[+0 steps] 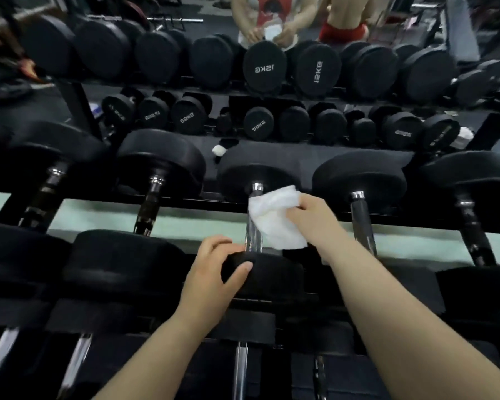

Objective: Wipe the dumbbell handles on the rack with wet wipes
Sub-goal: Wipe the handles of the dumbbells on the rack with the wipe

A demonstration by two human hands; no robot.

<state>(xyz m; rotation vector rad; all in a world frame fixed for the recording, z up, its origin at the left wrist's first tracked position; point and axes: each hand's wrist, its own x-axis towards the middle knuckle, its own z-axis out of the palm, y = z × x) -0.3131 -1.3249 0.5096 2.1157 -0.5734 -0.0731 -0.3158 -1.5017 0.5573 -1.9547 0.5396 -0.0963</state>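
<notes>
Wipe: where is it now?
Head view, centre-right: the wipe is pinched in the right hand against the middle dumbbell's handle, above the left hand gripping its near head.

Mirror (208, 4) fills the upper half, and the lettering in it reads back to front; top centre, a torso in a white and red top (267, 10); just beside it on the right, a bare back above red shorts (344, 27); further right, a grey padded bench (459, 33) stands among metal frames; up in the left corner a blurred barbell (9, 20) slants across; a thin chrome bar (173, 20) lies level near the top middle; dark floor (41, 111) shows at the left; lower down, a pale green strip (185, 223) runs the full width.
</notes>
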